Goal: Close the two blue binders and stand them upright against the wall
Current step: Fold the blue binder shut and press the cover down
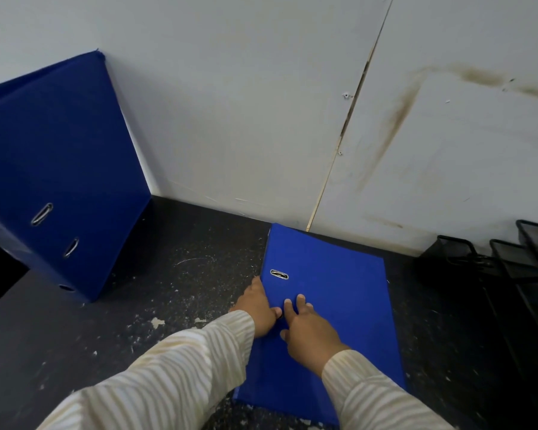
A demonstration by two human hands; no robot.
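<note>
While one blue binder [56,181] stands at the counter's [168,274] back-left against the wall [230,103], left hand [258,308] grips the flat binder's [333,305] spine edge for lifting; right hand [308,330] lies open, pressing its cover shut.

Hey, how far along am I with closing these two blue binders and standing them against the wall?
Roughly halfway. One blue binder already stands closed against the wall. The second binder is closed but lies flat on the dark counter, with your left hand and right hand on it. Standing it up remains.
</note>
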